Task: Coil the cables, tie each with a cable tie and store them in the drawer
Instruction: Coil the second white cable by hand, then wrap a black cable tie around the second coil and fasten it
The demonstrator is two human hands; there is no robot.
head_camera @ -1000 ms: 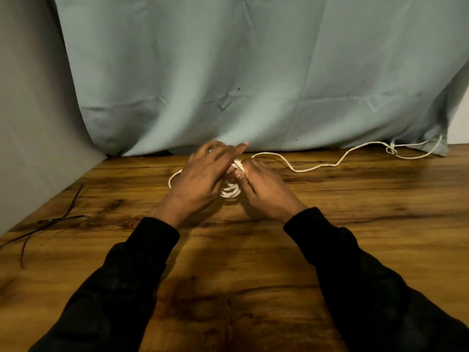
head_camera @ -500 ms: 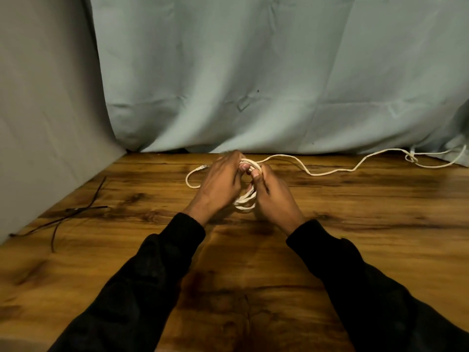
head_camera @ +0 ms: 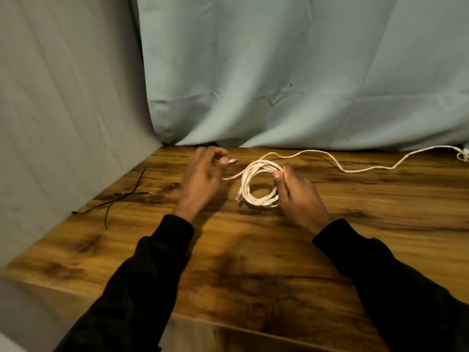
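A white cable (head_camera: 256,184) lies partly wound into a small coil on the wooden table (head_camera: 253,250). My right hand (head_camera: 297,196) grips the coil's right side, thumb over the loops. My left hand (head_camera: 203,179) has its fingers curled and pinches the cable's free end with the plug near its fingertips. The uncoiled rest of the cable (head_camera: 355,168) snakes off to the right along the back of the table. Several black cable ties (head_camera: 121,199) lie at the table's left side. No drawer is in view.
A pale blue cloth (head_camera: 279,72) hangs behind the table and a grey cloth (head_camera: 63,110) closes off the left side. The table's front edge runs across the lower part of the view.
My hands have come apart: the left has drawn the cable end away to the left, and the coil now shows open in my right hand. The view has swung left.
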